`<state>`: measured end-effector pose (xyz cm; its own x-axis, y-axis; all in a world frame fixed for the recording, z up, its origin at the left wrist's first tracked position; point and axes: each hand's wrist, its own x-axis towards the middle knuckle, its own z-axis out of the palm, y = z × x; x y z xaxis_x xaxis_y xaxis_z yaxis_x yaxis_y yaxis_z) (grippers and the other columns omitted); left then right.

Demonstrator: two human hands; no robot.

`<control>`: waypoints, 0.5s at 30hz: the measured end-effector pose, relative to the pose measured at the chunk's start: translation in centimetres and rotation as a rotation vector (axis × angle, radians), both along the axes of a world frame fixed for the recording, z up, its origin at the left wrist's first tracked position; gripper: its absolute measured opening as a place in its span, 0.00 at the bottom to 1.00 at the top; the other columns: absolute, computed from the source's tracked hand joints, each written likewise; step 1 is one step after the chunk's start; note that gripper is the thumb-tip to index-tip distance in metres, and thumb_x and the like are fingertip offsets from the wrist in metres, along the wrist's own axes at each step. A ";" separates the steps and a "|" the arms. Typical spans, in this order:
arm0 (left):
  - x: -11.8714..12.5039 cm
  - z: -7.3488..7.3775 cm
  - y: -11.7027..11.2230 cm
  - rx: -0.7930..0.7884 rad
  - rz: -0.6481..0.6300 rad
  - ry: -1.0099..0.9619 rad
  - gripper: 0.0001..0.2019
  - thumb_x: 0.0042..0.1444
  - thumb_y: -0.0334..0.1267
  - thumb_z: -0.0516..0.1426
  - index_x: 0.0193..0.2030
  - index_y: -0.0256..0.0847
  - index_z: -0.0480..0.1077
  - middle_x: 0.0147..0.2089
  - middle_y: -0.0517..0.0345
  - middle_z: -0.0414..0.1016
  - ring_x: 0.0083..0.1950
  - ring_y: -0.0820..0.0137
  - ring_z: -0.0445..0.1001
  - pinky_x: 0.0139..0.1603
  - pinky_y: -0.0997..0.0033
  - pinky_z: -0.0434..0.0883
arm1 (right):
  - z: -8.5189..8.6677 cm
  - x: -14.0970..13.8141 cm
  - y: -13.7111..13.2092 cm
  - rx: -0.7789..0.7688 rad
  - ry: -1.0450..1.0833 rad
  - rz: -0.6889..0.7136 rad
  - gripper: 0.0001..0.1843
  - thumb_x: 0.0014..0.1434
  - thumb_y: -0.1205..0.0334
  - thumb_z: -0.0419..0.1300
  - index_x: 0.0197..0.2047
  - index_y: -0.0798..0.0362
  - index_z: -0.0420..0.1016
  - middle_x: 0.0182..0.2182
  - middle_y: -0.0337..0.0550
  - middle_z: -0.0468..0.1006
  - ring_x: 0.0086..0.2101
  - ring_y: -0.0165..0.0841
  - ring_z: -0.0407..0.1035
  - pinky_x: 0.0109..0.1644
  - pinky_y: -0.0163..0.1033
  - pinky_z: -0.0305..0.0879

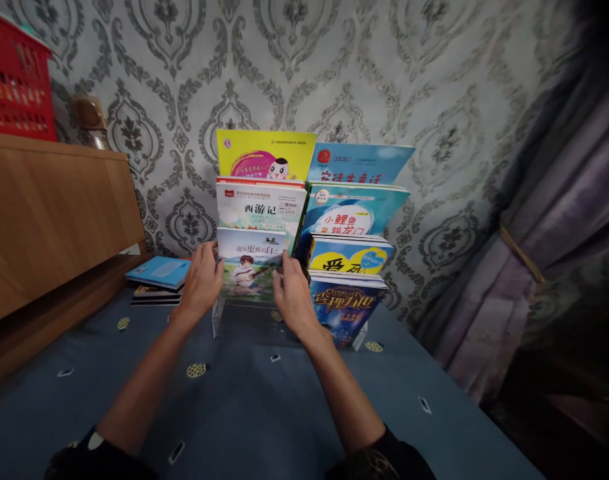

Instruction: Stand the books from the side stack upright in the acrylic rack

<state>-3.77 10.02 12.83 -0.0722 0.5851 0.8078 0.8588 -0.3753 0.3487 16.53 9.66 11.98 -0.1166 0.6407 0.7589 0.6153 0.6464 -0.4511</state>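
Observation:
Between my two hands a small book (249, 263) stands upright, its cover showing a child with a guitar. My left hand (202, 277) grips its left edge, and my right hand (293, 293) grips the right edge. The book is in a clear stepped rack (249, 327), in front of a pale green book (260, 203) and a yellow book (264, 152). On the rack's right side, a dark blue book (345, 307) stands in front, with a yellow-and-blue book (354, 257), a teal book (357, 210) and a blue book (367, 160) in tiers behind.
A stack of books with a blue one on top (159, 271) lies left of the rack. The wooden cabinet (54, 213) at left carries a red plastic basket (19, 77) and a brown-lidded jar (90, 117). A tied curtain (509, 267) hangs at right. Blue patterned cloth (254, 413) covers the surface.

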 end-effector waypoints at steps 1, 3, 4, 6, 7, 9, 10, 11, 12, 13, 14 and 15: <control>0.0 -0.1 0.1 -0.001 0.006 0.000 0.13 0.58 0.29 0.51 0.50 0.40 0.62 0.47 0.47 0.68 0.51 0.55 0.70 0.54 0.54 0.69 | -0.1 -0.2 -0.1 0.000 -0.002 -0.005 0.30 0.65 0.64 0.45 0.70 0.60 0.55 0.53 0.64 0.69 0.52 0.50 0.68 0.57 0.59 0.67; -0.1 -0.3 0.2 -0.003 0.001 0.002 0.14 0.58 0.29 0.52 0.51 0.40 0.62 0.46 0.48 0.68 0.52 0.55 0.70 0.54 0.54 0.70 | -0.3 -0.5 -0.2 0.011 -0.006 -0.022 0.31 0.66 0.63 0.45 0.71 0.60 0.52 0.58 0.66 0.65 0.58 0.52 0.64 0.62 0.61 0.63; -0.2 -0.4 0.3 -0.002 -0.005 0.004 0.14 0.58 0.29 0.52 0.51 0.40 0.62 0.46 0.48 0.68 0.52 0.55 0.70 0.54 0.55 0.70 | -0.4 -0.6 -0.2 0.019 -0.005 -0.030 0.32 0.66 0.63 0.45 0.71 0.61 0.51 0.60 0.66 0.63 0.61 0.52 0.61 0.64 0.61 0.60; -0.3 -0.5 0.4 -0.002 -0.011 0.008 0.14 0.59 0.29 0.52 0.52 0.40 0.62 0.47 0.48 0.68 0.52 0.55 0.70 0.54 0.55 0.70 | -0.6 -0.9 -0.3 0.034 0.004 -0.035 0.32 0.67 0.63 0.44 0.72 0.62 0.49 0.63 0.67 0.60 0.64 0.52 0.56 0.67 0.62 0.56; -0.3 -0.5 0.4 -0.005 -0.010 0.008 0.14 0.59 0.29 0.52 0.52 0.40 0.62 0.47 0.48 0.68 0.52 0.55 0.70 0.54 0.55 0.70 | -0.6 -1.0 -0.3 0.040 0.010 -0.036 0.32 0.67 0.63 0.44 0.72 0.62 0.49 0.63 0.67 0.59 0.65 0.52 0.55 0.67 0.62 0.55; -0.2 -0.6 0.4 -0.010 0.003 -0.007 0.15 0.59 0.29 0.52 0.53 0.39 0.61 0.47 0.47 0.68 0.52 0.55 0.71 0.54 0.54 0.70 | -0.8 -1.2 -0.3 0.045 0.012 -0.043 0.32 0.66 0.63 0.44 0.71 0.63 0.50 0.63 0.67 0.59 0.64 0.53 0.55 0.67 0.63 0.55; 0.0 -0.6 0.3 -0.007 0.013 -0.016 0.16 0.59 0.29 0.53 0.54 0.39 0.61 0.47 0.46 0.68 0.52 0.55 0.71 0.54 0.54 0.70 | -0.9 -1.2 -0.2 0.043 0.008 -0.047 0.31 0.66 0.63 0.44 0.71 0.64 0.51 0.62 0.68 0.59 0.64 0.53 0.56 0.67 0.62 0.55; 0.1 -0.7 0.3 0.003 0.025 -0.023 0.17 0.58 0.29 0.53 0.55 0.39 0.60 0.48 0.46 0.69 0.52 0.54 0.71 0.54 0.53 0.70 | -0.9 -1.2 -0.2 0.038 0.001 -0.051 0.31 0.66 0.63 0.44 0.70 0.64 0.52 0.61 0.68 0.60 0.63 0.53 0.57 0.67 0.61 0.56; 0.2 -0.8 0.2 0.018 0.035 -0.023 0.19 0.58 0.29 0.53 0.56 0.39 0.60 0.50 0.45 0.69 0.54 0.54 0.70 0.55 0.52 0.70 | -1.0 -1.2 -0.2 0.030 -0.008 -0.056 0.31 0.65 0.63 0.44 0.69 0.65 0.54 0.60 0.68 0.61 0.62 0.53 0.58 0.66 0.61 0.57; 0.3 -0.8 0.2 0.036 0.043 -0.016 0.20 0.58 0.29 0.53 0.58 0.39 0.59 0.51 0.44 0.68 0.55 0.53 0.70 0.56 0.51 0.69 | -1.0 -1.2 -0.1 0.023 -0.015 -0.060 0.31 0.65 0.63 0.44 0.69 0.66 0.55 0.59 0.69 0.62 0.61 0.53 0.59 0.65 0.60 0.58; 0.4 -0.9 0.2 0.049 0.049 0.000 0.21 0.59 0.29 0.53 0.59 0.40 0.58 0.53 0.43 0.68 0.57 0.53 0.69 0.57 0.50 0.68 | -1.1 -1.2 -0.1 0.018 -0.019 -0.063 0.30 0.65 0.63 0.44 0.68 0.67 0.55 0.57 0.69 0.63 0.60 0.53 0.60 0.65 0.60 0.59; 0.5 -0.9 0.1 0.056 0.053 0.018 0.22 0.59 0.29 0.52 0.61 0.40 0.58 0.55 0.42 0.67 0.58 0.52 0.68 0.58 0.50 0.68 | -1.1 -1.2 -0.1 0.017 -0.018 -0.066 0.30 0.65 0.64 0.45 0.68 0.66 0.56 0.57 0.68 0.63 0.60 0.53 0.61 0.64 0.60 0.60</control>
<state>-3.28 10.16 11.91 -0.0869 0.5348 0.8405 0.8837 -0.3481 0.3129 15.34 9.61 10.90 -0.0885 0.6341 0.7682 0.6645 0.6121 -0.4287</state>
